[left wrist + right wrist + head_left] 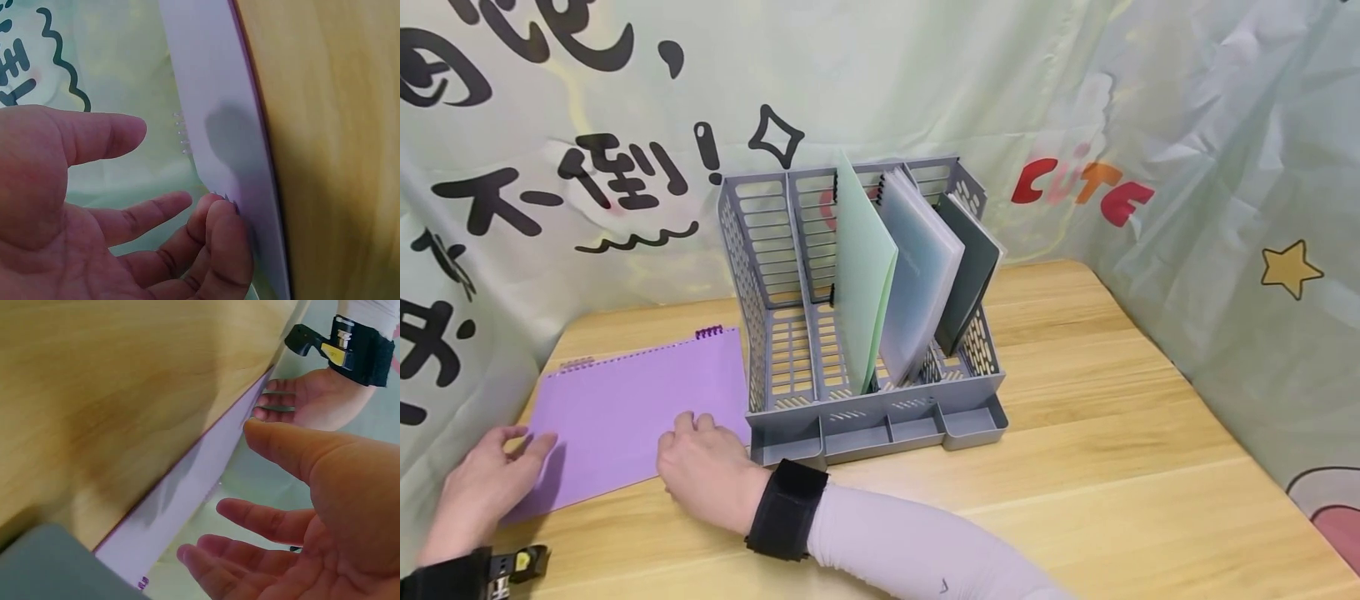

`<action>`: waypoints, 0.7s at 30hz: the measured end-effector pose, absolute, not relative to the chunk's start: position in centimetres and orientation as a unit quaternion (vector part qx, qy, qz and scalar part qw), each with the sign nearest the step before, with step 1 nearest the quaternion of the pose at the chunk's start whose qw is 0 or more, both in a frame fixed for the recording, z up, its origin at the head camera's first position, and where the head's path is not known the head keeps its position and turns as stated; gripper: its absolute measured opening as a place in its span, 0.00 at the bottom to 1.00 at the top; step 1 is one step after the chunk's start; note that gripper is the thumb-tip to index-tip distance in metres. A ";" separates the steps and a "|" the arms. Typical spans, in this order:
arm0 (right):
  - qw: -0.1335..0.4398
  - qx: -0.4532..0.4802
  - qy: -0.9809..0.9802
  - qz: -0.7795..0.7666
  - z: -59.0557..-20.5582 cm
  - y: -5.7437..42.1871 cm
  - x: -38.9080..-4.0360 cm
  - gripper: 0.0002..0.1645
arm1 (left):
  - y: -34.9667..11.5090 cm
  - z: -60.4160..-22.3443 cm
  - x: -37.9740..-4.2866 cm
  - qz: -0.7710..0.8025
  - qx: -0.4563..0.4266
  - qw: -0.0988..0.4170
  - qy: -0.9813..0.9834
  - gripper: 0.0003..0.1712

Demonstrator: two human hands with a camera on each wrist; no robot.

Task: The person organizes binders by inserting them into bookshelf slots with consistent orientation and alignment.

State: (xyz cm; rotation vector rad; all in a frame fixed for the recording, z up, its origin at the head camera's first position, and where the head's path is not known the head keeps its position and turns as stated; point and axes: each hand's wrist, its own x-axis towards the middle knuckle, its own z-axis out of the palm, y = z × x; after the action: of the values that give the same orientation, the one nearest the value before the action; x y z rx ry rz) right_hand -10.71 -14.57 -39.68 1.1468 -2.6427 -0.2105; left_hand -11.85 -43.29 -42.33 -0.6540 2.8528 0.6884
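A purple spiral-bound notebook (625, 417) lies flat on the table, left of a grey desktop file rack (880, 408). At its left edge is my left hand (493, 479), thumb spread away from the fingers. In the left wrist view the fingertips (228, 219) are bent close to the notebook's edge; whether they touch is hard to tell. Over the notebook's right front part is my right hand (711, 467), its fingers loosely bent. The right wrist view shows its thumb (281, 440) and fingers apart, with nothing between them.
Inside the rack stand a light green folder (861, 275), a translucent bluish-white notebook (917, 275) and a dark green notebook (962, 267). Small trays (973, 421) run along the rack's front. Printed cloth (925, 75) hangs behind and beside the wooden table (1112, 467).
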 end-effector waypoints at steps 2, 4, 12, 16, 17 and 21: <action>0.119 0.384 -0.912 -0.083 -39.9 -14.9 -10.9 0.22 | -43.5 -42.4 -11.9 0.225 -0.220 0.068 0.947 0.52; 0.106 0.372 -0.918 -0.089 -40.1 -15.2 -11.0 0.23 | -43.6 -42.4 -11.9 0.223 -0.221 0.067 0.947 0.52; 0.074 0.333 -0.931 -0.132 -40.9 -16.3 -11.7 0.22 | -43.7 -42.3 -11.7 0.217 -0.225 0.059 0.948 0.51; 0.053 0.319 -0.936 -0.139 -41.1 -16.7 -12.1 0.25 | -43.4 -42.1 -11.5 0.214 -0.232 0.060 0.947 0.49; 0.049 0.316 -0.937 -0.141 -41.1 -16.8 -12.2 0.25 | -43.3 -42.1 -11.4 0.213 -0.235 0.062 0.946 0.49; 0.029 0.304 -0.941 -0.149 -41.2 -17.1 -12.5 0.28 | -43.3 -41.9 -11.4 0.212 -0.243 0.066 0.944 0.49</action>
State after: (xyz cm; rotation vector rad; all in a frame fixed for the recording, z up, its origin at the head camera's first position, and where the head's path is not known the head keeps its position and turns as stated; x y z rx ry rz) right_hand -12.51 -17.14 -41.22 0.9365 -2.9014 -0.4606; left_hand -11.38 -43.27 -41.87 -0.7333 2.8470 0.6395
